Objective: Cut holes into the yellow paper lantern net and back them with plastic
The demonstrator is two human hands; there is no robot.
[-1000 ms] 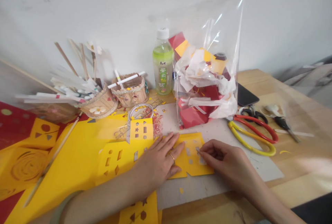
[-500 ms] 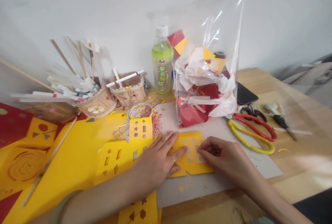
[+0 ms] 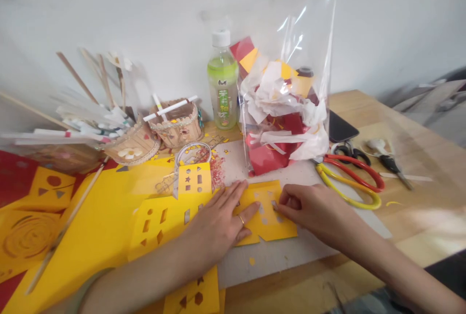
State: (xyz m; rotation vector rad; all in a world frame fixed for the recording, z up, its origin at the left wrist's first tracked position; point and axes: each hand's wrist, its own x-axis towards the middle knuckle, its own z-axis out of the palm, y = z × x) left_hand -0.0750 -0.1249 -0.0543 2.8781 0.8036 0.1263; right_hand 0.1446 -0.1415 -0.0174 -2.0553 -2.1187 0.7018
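Observation:
My left hand (image 3: 225,217) lies flat with fingers spread on a folded yellow card (image 3: 282,229), pressing it against the grey board (image 3: 269,259). Small shapes are cut through the card's right part. Over these holes, my right hand (image 3: 309,207) is closed in a pinch, its fingertips at the card's surface; what they hold is too small to make out. To the left, partly beneath my left forearm, is a yellow sheet (image 3: 155,234) with rows of cut-out shapes. A small yellow card (image 3: 204,178) with cut-outs stands behind it.
Behind my hands stand a clear bag (image 3: 287,129) of paper scraps and a green-labelled bottle (image 3: 223,83). Red-and-yellow-handled scissors (image 3: 353,178), a phone (image 3: 342,127) and a glue gun-like tool (image 3: 391,163) lie right. Decorated baskets (image 3: 178,127) and a thin stick (image 3: 69,222) are left.
The view has shifted slightly, so everything sits a little further left and up. My left hand stays on the card; my right fingertips remain pinched at the cut-outs.

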